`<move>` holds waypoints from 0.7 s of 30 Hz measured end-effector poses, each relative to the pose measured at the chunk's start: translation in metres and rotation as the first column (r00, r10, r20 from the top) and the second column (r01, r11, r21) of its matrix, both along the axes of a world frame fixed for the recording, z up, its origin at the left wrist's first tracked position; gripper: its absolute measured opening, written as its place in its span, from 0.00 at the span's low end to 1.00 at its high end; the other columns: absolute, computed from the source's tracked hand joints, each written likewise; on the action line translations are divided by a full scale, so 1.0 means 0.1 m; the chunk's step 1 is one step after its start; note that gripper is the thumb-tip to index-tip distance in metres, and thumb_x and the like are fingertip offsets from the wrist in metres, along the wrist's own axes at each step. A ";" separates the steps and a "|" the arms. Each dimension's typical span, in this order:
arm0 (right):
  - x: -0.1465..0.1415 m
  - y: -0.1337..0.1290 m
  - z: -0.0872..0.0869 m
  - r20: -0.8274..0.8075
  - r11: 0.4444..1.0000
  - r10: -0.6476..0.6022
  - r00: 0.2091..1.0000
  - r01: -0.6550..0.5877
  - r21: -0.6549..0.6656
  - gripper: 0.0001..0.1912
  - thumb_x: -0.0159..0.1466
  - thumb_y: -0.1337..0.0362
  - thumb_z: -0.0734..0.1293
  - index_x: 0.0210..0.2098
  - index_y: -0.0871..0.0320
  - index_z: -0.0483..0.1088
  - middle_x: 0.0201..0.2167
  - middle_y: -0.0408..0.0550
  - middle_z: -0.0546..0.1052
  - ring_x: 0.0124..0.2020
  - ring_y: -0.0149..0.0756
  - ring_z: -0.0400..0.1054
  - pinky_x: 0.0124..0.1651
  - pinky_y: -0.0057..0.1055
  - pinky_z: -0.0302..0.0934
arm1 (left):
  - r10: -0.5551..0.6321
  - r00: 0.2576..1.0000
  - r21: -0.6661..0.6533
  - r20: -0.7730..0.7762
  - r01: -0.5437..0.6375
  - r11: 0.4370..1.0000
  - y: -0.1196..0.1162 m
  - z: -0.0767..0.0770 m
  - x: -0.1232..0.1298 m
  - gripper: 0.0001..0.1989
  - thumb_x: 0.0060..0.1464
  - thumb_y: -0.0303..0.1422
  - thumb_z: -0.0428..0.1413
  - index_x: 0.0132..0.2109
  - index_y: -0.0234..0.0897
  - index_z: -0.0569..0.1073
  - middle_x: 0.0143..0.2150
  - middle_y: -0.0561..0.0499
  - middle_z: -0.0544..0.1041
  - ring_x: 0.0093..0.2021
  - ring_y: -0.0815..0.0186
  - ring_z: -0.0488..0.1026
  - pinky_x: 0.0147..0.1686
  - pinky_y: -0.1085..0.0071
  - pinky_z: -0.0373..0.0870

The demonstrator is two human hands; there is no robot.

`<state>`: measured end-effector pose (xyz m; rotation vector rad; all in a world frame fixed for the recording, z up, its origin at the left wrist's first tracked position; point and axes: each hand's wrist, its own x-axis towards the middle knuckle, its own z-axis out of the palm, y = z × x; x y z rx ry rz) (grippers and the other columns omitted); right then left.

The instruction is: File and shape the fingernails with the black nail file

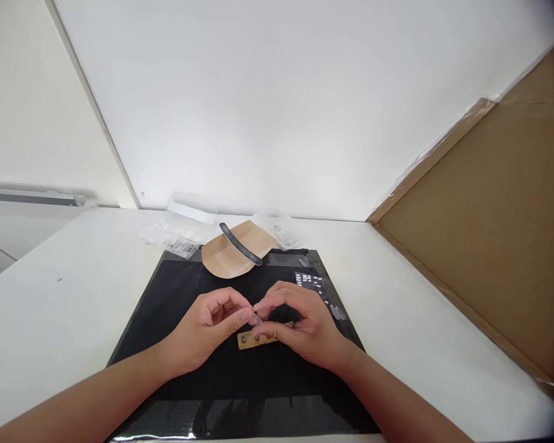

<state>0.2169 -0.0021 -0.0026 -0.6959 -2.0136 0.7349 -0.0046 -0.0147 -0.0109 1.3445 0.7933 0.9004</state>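
Note:
In front of me, my left hand (219, 320) pinches a small clear nail tip (257, 320) between thumb and forefinger. Closing in from the other side, the thumb and forefinger of my right hand (300, 323) grip the same piece; exact contact is partly hidden. Below the fingers lies a tan strip (249, 339) with round studs along it, its right part covered by my right hand. Several clear nail tips (337, 312) lie at the right edge of the black mat (203, 384), near a dark patch with small white marks (307, 280).
Behind my hands, a black curved nail file (240, 244) rests across a brown paper piece (224, 261). Clear plastic packaging (175, 231) and another clear pack (279, 231) lie near the white wall (258, 111). A cardboard panel (489, 234) borders the white table (60, 320) on the right.

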 end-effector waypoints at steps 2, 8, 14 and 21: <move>0.00 -0.01 0.00 0.043 0.999 -0.026 0.999 0.024 0.046 0.09 0.62 0.62 0.77 0.41 0.53 0.78 0.32 0.42 0.80 0.36 0.33 0.74 0.41 0.31 0.68 | -0.005 1.000 -0.009 0.017 0.005 1.000 0.00 -0.01 0.00 0.09 0.64 0.39 0.62 0.40 0.38 0.79 0.38 0.49 0.83 0.41 0.66 0.79 0.45 0.69 0.74; -0.02 -0.01 -0.06 0.094 0.970 -0.086 0.992 0.061 0.236 0.11 0.66 0.65 0.74 0.48 0.53 0.76 0.36 0.43 0.81 0.38 0.33 0.73 0.43 0.31 0.67 | 0.080 0.997 -0.053 0.022 -0.079 0.995 0.05 -0.05 -0.01 0.11 0.57 0.40 0.67 0.37 0.36 0.78 0.35 0.50 0.83 0.36 0.66 0.79 0.39 0.71 0.74; -0.02 0.01 -0.09 0.134 0.965 -0.067 0.989 0.030 0.261 0.11 0.70 0.70 0.68 0.51 0.52 0.75 0.37 0.44 0.80 0.38 0.33 0.72 0.43 0.31 0.66 | 0.152 0.981 0.032 -0.123 -0.149 0.988 0.07 -0.11 -0.02 0.13 0.58 0.43 0.66 0.37 0.35 0.80 0.30 0.50 0.83 0.29 0.69 0.75 0.28 0.76 0.69; 0.08 0.05 -0.04 0.162 0.969 -0.173 0.972 0.138 0.206 0.08 0.72 0.70 0.65 0.48 0.54 0.73 0.36 0.43 0.78 0.38 0.32 0.72 0.42 0.30 0.66 | 0.370 0.853 0.726 -0.369 0.015 0.688 0.13 -0.11 -0.12 0.08 0.67 0.33 0.57 0.42 0.40 0.81 0.35 0.51 0.82 0.36 0.66 0.76 0.40 0.69 0.72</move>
